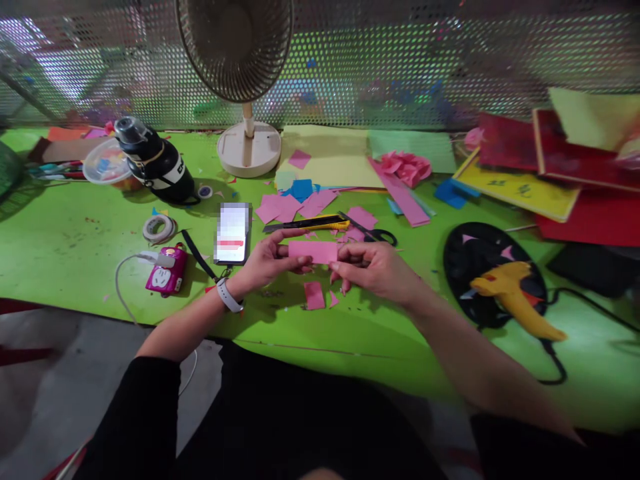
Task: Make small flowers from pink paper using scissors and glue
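Observation:
A small pink paper strip (pixel 314 252) is stretched level between my two hands, above the green table. My left hand (pixel 270 260) pinches its left end, and my right hand (pixel 373 267) grips the right end between thumb and fingers. Just below lie a pink paper piece (pixel 315 295) and a small pink scrap (pixel 334 299). Beyond my hands rest a yellow-and-black utility knife (pixel 310 223) and dark-handled scissors (pixel 383 236). Several cut pink paper pieces (pixel 287 208) are scattered behind the knife.
A phone (pixel 233 233), tape roll (pixel 159 229) and pink power adapter (pixel 167 270) lie to the left. A black bottle (pixel 157 163) and a fan (pixel 249 150) stand farther back. On the right, a yellow glue gun (pixel 515 297) rests on a black round mat (pixel 465 267), near paper sheets (pixel 520 183).

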Demonstrator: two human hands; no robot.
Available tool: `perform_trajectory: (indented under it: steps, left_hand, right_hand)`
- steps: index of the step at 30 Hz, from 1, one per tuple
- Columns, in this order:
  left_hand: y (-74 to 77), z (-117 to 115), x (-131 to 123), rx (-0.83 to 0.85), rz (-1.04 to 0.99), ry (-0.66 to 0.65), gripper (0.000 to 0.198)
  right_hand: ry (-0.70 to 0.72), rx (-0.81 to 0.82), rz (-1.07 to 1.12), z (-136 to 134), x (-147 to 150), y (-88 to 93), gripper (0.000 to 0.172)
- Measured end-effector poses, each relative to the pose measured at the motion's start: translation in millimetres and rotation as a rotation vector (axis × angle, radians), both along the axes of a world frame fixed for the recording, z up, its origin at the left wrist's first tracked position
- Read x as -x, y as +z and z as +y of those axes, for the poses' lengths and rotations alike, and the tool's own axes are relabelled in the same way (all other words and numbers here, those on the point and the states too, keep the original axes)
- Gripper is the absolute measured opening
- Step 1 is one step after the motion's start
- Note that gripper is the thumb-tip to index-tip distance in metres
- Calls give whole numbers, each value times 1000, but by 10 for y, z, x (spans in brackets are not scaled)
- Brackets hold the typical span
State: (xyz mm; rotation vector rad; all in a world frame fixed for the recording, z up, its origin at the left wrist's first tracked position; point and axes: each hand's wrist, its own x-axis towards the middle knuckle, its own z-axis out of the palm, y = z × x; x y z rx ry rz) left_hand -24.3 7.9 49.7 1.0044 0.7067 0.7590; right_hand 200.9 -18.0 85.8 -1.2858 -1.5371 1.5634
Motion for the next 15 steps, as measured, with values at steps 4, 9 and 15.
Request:
perform_trajectory:
  steps: [4, 9, 15]
  left_hand:
    - [6, 16, 0, 10, 1, 16, 69]
    - [-32, 4, -21, 10, -2, 16, 71]
    - [-24, -35, -42, -20, 35, -19, 84]
  right_hand:
    - [17, 12, 0, 49, -107, 35, 19]
    - [19, 2, -38, 57, -104, 4, 26]
    - [80, -7, -49, 7, 29, -56, 38]
